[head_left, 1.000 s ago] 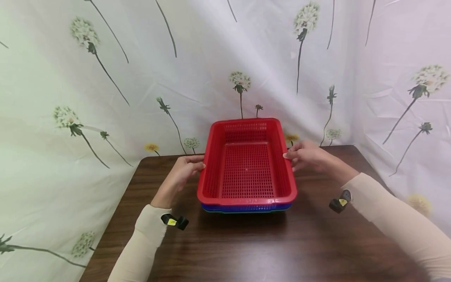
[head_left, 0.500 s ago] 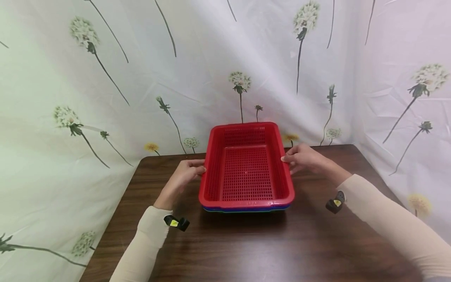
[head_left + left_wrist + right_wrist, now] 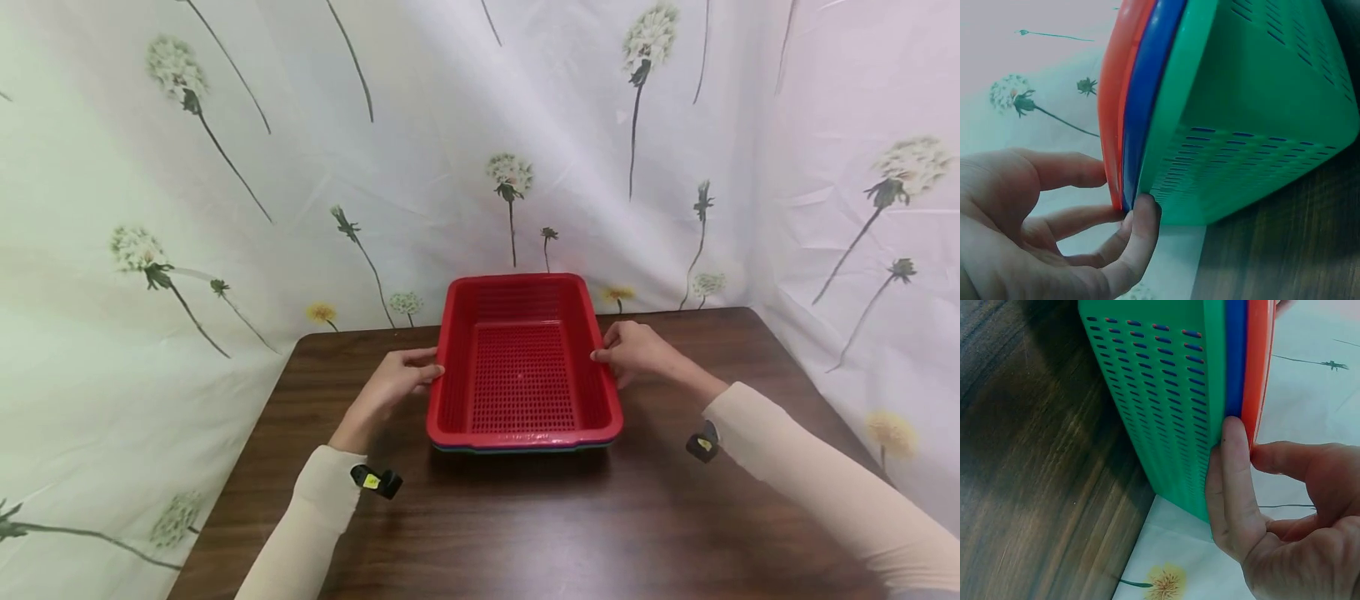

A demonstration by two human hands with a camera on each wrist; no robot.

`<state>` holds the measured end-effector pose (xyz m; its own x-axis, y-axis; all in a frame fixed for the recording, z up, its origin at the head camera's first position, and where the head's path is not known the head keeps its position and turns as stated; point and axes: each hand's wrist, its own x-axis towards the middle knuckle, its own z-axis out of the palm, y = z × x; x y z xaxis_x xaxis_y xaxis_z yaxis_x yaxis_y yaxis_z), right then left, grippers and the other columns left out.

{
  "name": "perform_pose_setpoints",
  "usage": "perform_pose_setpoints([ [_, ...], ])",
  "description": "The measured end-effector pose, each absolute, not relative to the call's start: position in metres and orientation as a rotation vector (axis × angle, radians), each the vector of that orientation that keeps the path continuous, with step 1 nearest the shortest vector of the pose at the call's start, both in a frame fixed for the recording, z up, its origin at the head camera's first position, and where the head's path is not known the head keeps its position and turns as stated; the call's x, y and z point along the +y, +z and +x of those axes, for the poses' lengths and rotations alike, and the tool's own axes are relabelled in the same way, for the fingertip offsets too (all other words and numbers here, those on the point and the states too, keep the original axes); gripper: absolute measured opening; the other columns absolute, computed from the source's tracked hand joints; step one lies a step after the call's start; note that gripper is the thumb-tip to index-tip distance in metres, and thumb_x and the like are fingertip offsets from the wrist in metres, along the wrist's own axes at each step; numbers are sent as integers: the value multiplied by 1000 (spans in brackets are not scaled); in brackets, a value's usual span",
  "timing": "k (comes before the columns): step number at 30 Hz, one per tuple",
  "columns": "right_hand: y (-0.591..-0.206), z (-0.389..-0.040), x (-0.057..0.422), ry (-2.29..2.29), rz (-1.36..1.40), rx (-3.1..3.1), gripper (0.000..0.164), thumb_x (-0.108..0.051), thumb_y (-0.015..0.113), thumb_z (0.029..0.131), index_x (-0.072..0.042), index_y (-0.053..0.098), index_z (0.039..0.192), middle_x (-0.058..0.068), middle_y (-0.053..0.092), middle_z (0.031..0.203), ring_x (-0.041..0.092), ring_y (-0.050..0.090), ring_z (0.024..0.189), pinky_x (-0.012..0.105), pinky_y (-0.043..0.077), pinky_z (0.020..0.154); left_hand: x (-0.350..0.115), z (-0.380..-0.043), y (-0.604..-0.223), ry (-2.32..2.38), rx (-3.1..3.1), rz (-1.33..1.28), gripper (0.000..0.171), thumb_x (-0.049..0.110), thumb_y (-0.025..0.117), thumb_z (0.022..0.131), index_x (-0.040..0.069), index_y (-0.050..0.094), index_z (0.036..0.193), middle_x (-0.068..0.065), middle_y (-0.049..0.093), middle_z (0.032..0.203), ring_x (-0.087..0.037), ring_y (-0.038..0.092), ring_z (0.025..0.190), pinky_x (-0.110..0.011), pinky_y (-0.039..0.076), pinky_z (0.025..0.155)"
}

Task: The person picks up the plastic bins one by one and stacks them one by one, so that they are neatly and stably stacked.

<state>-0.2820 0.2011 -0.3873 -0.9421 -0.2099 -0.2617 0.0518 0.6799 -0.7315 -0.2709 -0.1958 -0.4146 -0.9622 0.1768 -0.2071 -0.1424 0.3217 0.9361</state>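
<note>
A red plastic basket (image 3: pixel 525 438) with a slotted floor sits nested on top of a blue basket (image 3: pixel 1146 94) and a green basket (image 3: pixel 1141 381). Only the rims of the lower two show below the red rim in the head view. My left hand (image 3: pixel 397 379) pinches the left rim, thumb at the red edge and fingers by the green one in the left wrist view. On the opposite side my right hand (image 3: pixel 641 350) grips the right rim, its thumb against red and fingertips against the blue and green rims. The red basket holds nothing.
The stack is on a dark wood-grain table (image 3: pixel 540 533), near its back edge. A white cloth (image 3: pixel 420 167) printed with dandelions hangs behind and along the sides. Each sleeve carries a small black wrist camera (image 3: pixel 377 481).
The red basket has come down into the stack, hiding most of the blue rim in the head view. Both hands moved down with it and keep hold of the sides.
</note>
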Motion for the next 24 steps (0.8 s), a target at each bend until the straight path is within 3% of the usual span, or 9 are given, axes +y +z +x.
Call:
perform_pose_setpoints([
  [5, -389, -282, 200, -1116, -100, 2559, 28, -15, 68, 103, 9, 58, 116, 23, 71, 103, 21, 77, 72, 46, 68, 74, -197, -269, -419, 1702, 2298, 12, 53, 10, 67, 103, -4, 54, 152, -29, 71, 131, -18, 78, 92, -32, 66, 83],
  [16, -382, -283, 211, -1098, -119, 2558, 33, -17, 66, 105, 9, 58, 122, 25, 70, 109, 22, 78, 76, 43, 68, 74, -194, -271, -416, 1694, 2284, 77, 53, 13, 67, 104, -2, 53, 153, -27, 69, 135, -22, 78, 102, -36, 65, 90],
  [22, -376, -284, 225, -1083, -156, 2592, 33, -26, 64, 107, 6, 65, 116, 18, 74, 95, 21, 77, 72, 41, 68, 70, -203, -276, -411, 1616, 2408, 99, 45, 18, 64, 106, -2, 59, 147, -24, 71, 133, -29, 77, 110, -51, 61, 101],
  [24, -372, -286, 232, -1082, -190, 2641, 29, -25, 64, 108, 4, 67, 109, 15, 74, 88, 21, 75, 69, 41, 67, 67, -206, -280, -409, 1550, 2524, 113, 39, 19, 66, 106, 0, 65, 140, -22, 73, 129, -29, 76, 106, -49, 63, 97],
])
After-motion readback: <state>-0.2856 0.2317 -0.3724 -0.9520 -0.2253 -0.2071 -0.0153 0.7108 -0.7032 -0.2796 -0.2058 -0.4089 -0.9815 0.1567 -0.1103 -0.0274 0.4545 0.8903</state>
